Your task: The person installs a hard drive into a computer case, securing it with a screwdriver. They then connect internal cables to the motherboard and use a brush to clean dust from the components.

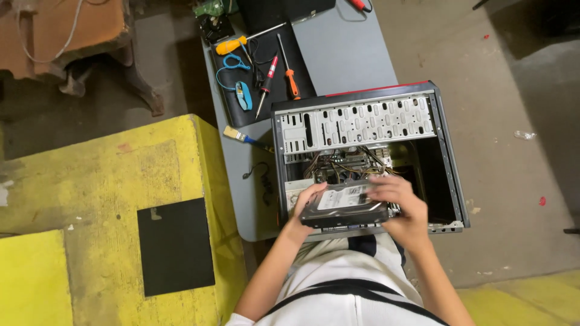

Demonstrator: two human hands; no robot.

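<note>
Concrete workshop floor, grey and littered with small scraps, with yellow-painted blocks filling the left and lower left of the frame; a grey table (338, 54) runs up the middle.

Nearest, bottom centre: white garment with dark stripes, both bare forearms rising from it. Left hand (306, 208) cups the left end of a silver-and-black rectangular hard drive (344, 206), fingers curled round its edge and gripping. Right hand (402, 208) clamps the right end, fingers closed over the top face. Drive is held flat, label up, just above the lower edge of the case opening, lifted free and resting on nothing I can see. A two-handed hold by the ends keeps the drive level and leaves the label face mostly bare.

Below the hands: black desktop computer case (450, 163) lying on its side, panel off, open face up, so the inside is reachable from above. Perforated metal drive cage (356, 124) across its upper part; a bundle of mixed wires (347, 162) under it.

Left of the case: a small paintbrush with a blue ferrule (240, 136) on the table, bristles pointing away from the case.

Farther, top centre: a black mat (260, 72) with tools laid side by side in easy reach. These are an orange-handled screwdriver (291, 81), a red-and-black screwdriver (267, 75), a blue wrist strap with coiled cord (240, 90) and a yellow-handled tool (231, 44).

Lower left: a flat black square panel (175, 246) on the yellow block, set well apart from the work.
</note>
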